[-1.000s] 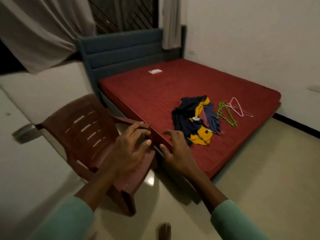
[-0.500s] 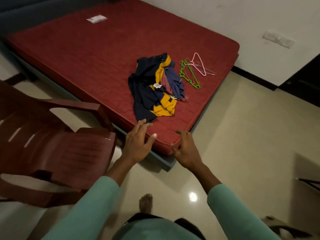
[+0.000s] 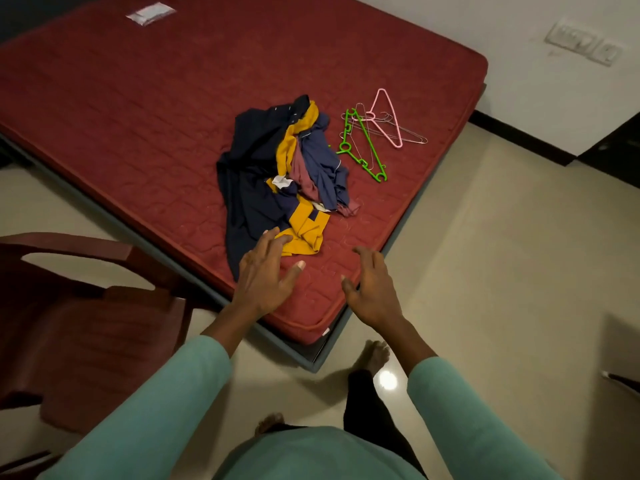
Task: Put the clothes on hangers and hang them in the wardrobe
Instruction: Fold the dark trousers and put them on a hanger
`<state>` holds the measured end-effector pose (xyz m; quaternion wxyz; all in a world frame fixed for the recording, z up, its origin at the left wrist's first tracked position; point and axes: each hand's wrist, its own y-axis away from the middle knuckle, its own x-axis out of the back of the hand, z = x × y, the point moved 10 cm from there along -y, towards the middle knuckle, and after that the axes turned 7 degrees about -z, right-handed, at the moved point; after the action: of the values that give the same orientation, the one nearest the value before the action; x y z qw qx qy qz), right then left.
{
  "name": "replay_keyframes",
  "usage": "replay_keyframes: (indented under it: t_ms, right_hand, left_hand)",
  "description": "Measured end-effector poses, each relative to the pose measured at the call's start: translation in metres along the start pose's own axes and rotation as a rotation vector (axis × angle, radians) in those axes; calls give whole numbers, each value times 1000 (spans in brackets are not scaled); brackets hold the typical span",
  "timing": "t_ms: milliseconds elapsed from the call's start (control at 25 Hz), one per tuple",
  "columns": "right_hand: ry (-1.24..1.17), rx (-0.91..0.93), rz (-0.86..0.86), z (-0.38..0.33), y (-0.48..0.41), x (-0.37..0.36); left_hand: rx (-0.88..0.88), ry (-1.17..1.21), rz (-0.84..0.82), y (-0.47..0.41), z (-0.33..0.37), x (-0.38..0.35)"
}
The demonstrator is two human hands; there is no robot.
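bare mattress (image 3: pixel 145 109) around clothes (image 3: pixel 277 174), chair (image 3: pixel 86 327) left

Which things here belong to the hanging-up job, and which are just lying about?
For the job: heap of navy, yellow and maroon clothes; green plastic hanger; pink plastic hanger; thin wire hangers, all on the red quilted mattress.
Lying about: dark red plastic chair; small white packet at the mattress's far end; white wall switch plate.

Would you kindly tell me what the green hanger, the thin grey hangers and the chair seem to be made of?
Green hanger: likely moulded plastic, given its bright even colour and thick bars with formed notches. Thin grey hangers: probably bare metal wire, very slender with a faint sheen. Chair: apparently moulded plastic, dark reddish-brown, with a smooth one-piece arm and seat.
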<state>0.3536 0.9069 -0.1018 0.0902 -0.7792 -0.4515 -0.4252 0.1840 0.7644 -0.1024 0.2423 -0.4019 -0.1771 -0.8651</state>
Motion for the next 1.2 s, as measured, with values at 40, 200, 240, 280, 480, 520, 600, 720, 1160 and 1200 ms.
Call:
replay_keyframes:
  t_ms: [40,200,240,280,480,520,600,720,1160,1200]
  right_hand:
    - [9,7,1,11,-20,14]
    - [-94,48,-38,50,-86,71]
    - [-122,58,-59,58,-105,80]
    - [-148,55,-82,67,-124,88]
    - [-227,33,-219,86,-226,93]
    - [-220,34,-250,86,-249,89]
    - [-209,45,-334,79,-290,76]
    - [-198,72,-444,68,-368,45]
    - [95,279,-351,3,-738,-25]
    - [104,258,-359,1,-758,-31]
  left_hand:
    - [29,-10,9,-19,5,-5]
    - [153,0,10,-83,32,-23]
    - [185,6,14,-98,35,-26]
    - [224,22,20,-112,35,-28]
    - [389,105,46,-169,15,-38]
    - [416,123,66,-182,6,-38]
    - [448,181,103,-206,-13,-39]
    - [447,276,176,-275,-51,-38]
    - [429,-88,101,-609,-195,10]
    - [394,-130,50,-637,-198,13]
